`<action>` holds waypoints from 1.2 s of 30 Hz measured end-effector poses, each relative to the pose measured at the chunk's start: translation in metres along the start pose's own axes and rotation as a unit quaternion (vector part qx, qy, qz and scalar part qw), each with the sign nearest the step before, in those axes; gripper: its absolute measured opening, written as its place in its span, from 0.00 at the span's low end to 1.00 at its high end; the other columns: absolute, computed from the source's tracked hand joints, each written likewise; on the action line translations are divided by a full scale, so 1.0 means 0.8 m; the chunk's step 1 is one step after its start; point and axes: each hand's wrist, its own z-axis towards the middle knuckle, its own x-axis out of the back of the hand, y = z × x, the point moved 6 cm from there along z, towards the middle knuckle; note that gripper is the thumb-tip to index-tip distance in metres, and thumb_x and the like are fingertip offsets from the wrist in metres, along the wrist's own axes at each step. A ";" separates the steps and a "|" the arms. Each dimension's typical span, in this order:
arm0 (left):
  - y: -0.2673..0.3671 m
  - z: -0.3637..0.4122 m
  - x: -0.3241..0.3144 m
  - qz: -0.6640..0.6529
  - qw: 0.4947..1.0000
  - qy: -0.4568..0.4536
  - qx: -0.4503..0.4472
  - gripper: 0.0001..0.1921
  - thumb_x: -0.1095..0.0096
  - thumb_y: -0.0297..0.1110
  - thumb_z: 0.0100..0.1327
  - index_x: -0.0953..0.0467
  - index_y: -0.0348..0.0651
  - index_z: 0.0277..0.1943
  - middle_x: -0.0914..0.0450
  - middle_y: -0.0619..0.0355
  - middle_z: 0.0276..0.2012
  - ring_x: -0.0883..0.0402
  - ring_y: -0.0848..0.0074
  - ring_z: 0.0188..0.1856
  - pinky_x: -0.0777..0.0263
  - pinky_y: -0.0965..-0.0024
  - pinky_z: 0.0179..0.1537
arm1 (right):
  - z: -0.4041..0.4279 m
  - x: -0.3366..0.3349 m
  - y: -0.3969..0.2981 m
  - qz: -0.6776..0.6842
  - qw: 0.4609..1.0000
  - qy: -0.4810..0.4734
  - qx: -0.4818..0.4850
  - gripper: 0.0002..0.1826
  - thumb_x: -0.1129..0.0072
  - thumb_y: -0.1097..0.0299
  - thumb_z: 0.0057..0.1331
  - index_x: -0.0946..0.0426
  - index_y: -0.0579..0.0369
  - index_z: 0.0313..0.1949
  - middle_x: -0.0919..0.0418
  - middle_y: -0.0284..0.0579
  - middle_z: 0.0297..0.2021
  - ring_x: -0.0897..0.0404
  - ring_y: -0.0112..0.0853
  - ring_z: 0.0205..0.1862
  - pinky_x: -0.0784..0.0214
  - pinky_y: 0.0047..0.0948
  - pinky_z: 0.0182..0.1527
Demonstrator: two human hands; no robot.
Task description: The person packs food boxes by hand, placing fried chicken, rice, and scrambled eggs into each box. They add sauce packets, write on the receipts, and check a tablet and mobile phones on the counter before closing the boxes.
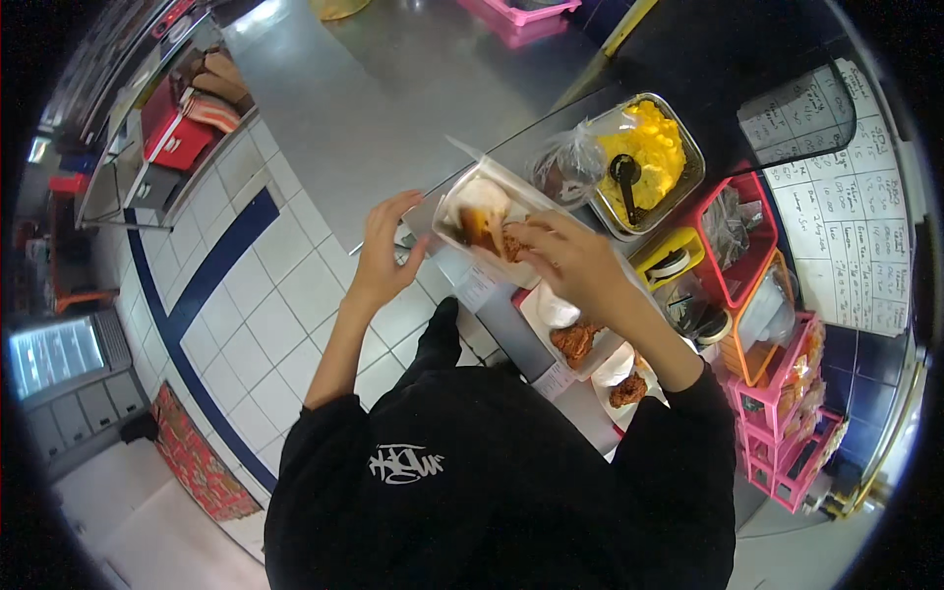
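My right hand [564, 254] reaches into an open white food box [527, 195], its fingertips on a brown fried piece [511, 242]. Beside that piece lie white rice [483, 198] and brown sauce [478, 227]. My left hand [387, 247] is empty, fingers apart, to the left of the box and not touching it. Nearer my body stand another box holding fried chicken [574, 343] and a white rounded portion [557, 306], and a further one with fried chicken [627, 390]. The palm and some fingers of my right hand are hidden.
A metal tray of yellow food [649, 158] with a black spoon [625, 184] stands beyond the box, beside a tied plastic bag [571, 166]. A red basket [771, 243], an orange basket [737, 361] and pink baskets [767, 435] line the right side. Written sheets [848, 199] hang on the wall.
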 end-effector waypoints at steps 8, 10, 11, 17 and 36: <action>0.035 0.058 0.019 -0.250 0.956 0.148 0.041 0.18 0.48 0.17 0.58 0.33 0.33 0.52 0.27 0.50 0.50 0.27 0.70 0.52 0.34 0.68 0.55 | -0.062 0.118 0.230 -0.104 0.923 0.218 -0.300 0.07 0.43 0.69 0.59 0.21 0.56 0.35 0.19 0.46 0.28 0.18 0.35 0.29 0.28 0.29 0.31; 0.085 0.093 -0.020 -0.372 0.927 0.043 0.017 0.20 0.49 0.17 0.59 0.36 0.35 0.55 0.28 0.50 0.52 0.28 0.69 0.54 0.36 0.67 0.58 | -0.090 0.078 0.297 -0.186 0.895 0.126 -0.384 0.10 0.40 0.62 0.58 0.20 0.54 0.33 0.18 0.43 0.28 0.18 0.35 0.29 0.27 0.33 0.32; 0.111 0.105 -0.047 -0.414 0.909 -0.039 0.019 0.21 0.49 0.17 0.60 0.38 0.36 0.57 0.31 0.49 0.55 0.29 0.69 0.56 0.38 0.66 0.60 | -0.094 0.059 0.316 -0.215 0.878 0.085 -0.420 0.12 0.39 0.59 0.56 0.20 0.54 0.32 0.18 0.44 0.29 0.18 0.37 0.30 0.27 0.35 0.34; 0.162 0.135 -0.230 -0.626 0.627 -0.226 0.405 0.21 0.49 0.23 0.61 0.38 0.36 0.57 0.30 0.50 0.55 0.29 0.67 0.56 0.38 0.63 0.61 | -0.070 -0.001 0.325 -0.264 0.863 -0.036 -0.428 0.11 0.38 0.62 0.54 0.20 0.55 0.33 0.21 0.48 0.31 0.21 0.46 0.37 0.28 0.41 0.36; 0.072 0.147 -0.385 -0.408 0.694 -0.259 0.533 0.18 0.51 0.25 0.56 0.39 0.33 0.50 0.33 0.41 0.52 0.30 0.55 0.47 0.42 0.48 0.54 | -0.103 0.028 0.328 -0.350 0.922 -0.088 -0.138 0.02 0.45 0.73 0.52 0.25 0.56 0.24 0.25 0.45 0.25 0.20 0.38 0.25 0.28 0.35 0.24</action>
